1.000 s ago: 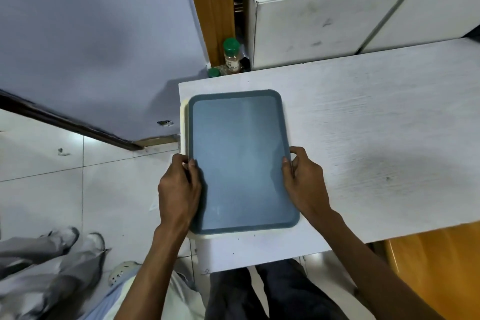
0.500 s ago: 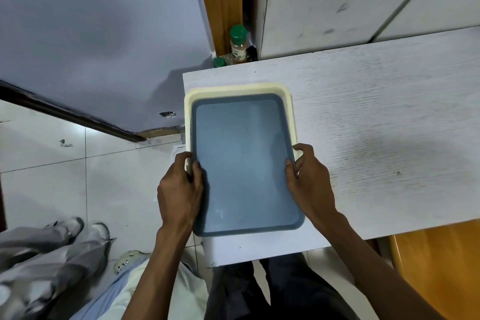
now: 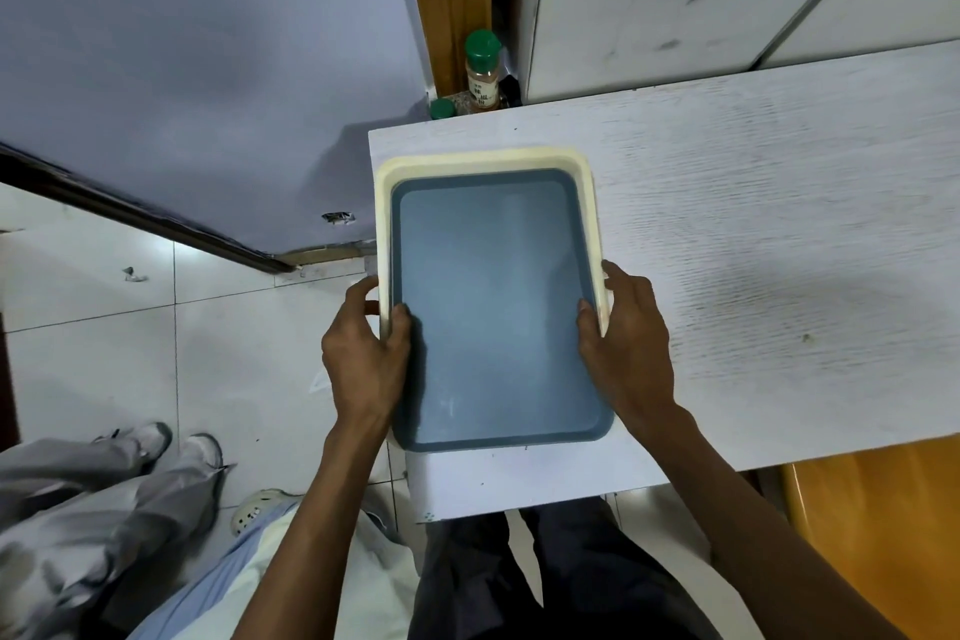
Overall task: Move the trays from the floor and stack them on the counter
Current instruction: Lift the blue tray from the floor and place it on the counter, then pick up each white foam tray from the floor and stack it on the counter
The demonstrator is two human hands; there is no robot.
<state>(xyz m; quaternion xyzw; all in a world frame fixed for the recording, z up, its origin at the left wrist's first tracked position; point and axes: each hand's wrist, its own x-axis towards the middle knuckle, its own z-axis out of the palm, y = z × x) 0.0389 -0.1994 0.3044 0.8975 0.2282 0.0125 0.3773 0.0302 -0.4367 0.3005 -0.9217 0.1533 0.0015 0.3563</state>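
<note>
A grey-blue tray (image 3: pixel 493 307) lies on top of a cream tray (image 3: pixel 483 159) at the left end of the white counter (image 3: pixel 753 250). The blue tray sits shifted toward me, so the cream rim shows along the far and side edges. My left hand (image 3: pixel 366 353) grips the left edges of both trays, thumb on the blue one. On the right edges my right hand (image 3: pixel 626 343) holds them the same way. The cream tray's near part is hidden under the blue tray.
Two green-capped spice bottles (image 3: pixel 482 70) stand in the gap behind the counter's far left corner. A white cabinet (image 3: pixel 675 0) rises behind the counter. Another person's legs and shoes (image 3: pixel 156 463) are on the tiled floor at the lower left.
The blue tray has slid toward me over the cream tray, uncovering the cream tray's far rim. Both hands stayed on the side edges and moved with it.
</note>
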